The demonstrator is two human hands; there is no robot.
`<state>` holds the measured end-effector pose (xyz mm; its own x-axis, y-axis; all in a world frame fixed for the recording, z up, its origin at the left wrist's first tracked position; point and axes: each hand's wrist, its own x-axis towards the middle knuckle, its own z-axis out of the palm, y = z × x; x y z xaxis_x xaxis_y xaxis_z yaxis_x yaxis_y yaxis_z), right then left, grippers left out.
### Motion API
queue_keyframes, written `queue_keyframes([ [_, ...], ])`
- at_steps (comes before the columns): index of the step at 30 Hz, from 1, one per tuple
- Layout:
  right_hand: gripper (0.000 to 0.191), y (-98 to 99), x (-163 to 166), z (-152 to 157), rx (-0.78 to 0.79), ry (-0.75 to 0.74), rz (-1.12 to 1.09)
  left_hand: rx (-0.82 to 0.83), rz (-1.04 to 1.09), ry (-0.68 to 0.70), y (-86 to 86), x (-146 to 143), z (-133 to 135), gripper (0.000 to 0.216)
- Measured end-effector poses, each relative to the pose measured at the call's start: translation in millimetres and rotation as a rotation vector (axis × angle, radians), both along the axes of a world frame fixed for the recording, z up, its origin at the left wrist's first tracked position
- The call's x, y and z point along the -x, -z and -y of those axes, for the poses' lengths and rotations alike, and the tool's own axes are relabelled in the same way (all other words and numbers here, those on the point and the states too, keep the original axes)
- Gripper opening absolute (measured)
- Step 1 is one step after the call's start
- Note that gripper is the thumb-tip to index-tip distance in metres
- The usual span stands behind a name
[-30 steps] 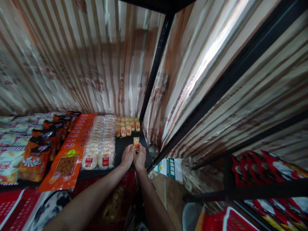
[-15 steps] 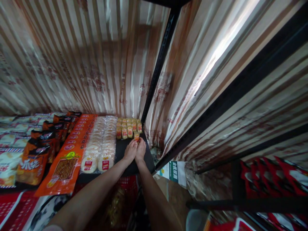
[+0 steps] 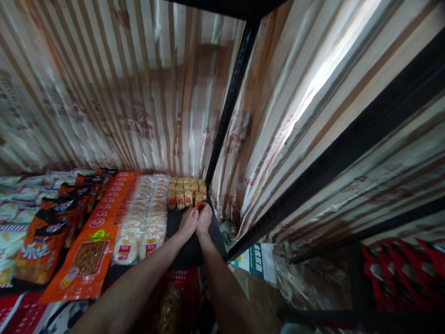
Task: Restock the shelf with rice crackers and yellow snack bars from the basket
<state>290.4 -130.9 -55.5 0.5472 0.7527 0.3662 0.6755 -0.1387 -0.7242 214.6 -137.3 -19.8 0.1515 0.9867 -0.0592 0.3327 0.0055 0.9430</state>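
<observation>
A small yellow snack packet with a red label stands at the right end of the front row of matching packets on a black shelf. My left hand and my right hand are side by side behind it, fingertips closed on its near side. The fingertips are partly hidden by the backs of my hands. Left of these packets lie two rows of round white crackers in clear wrap, near my left hand.
Further left are a long orange snack bag, orange and black bags and white bags. A black shelf post rises behind the corner, before draped plastic sheeting. Red packets sit on a rack at right.
Both hands have pushed the small snack packet away from me, closing the gap to the row behind. The view has shifted slightly, so the shelf sits lower in the picture.
</observation>
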Motion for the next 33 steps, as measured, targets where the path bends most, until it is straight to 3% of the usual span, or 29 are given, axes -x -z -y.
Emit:
queue_keyframes([
  [13, 0.027, -4.3, -4, -17, 0.063, -0.073, 0.063, -0.043, -0.122, 0.031, 0.8, 4, -9, 0.038],
  [20, 0.033, -0.8, -4, -15, -0.003, -0.084, 0.054, -0.054, -0.151, 0.016, -0.6, 5, -7, 0.035],
  [29, 0.043, 4.2, -3, -13, -0.027, -0.145, 0.065, -0.012, -0.079, 0.006, -5.0, 4, -7, 0.034],
  [33, 0.047, 4.0, -7, -11, 0.001, -0.179, 0.091, 0.004, -0.058, -0.008, -14.9, 1, 0, 0.032],
])
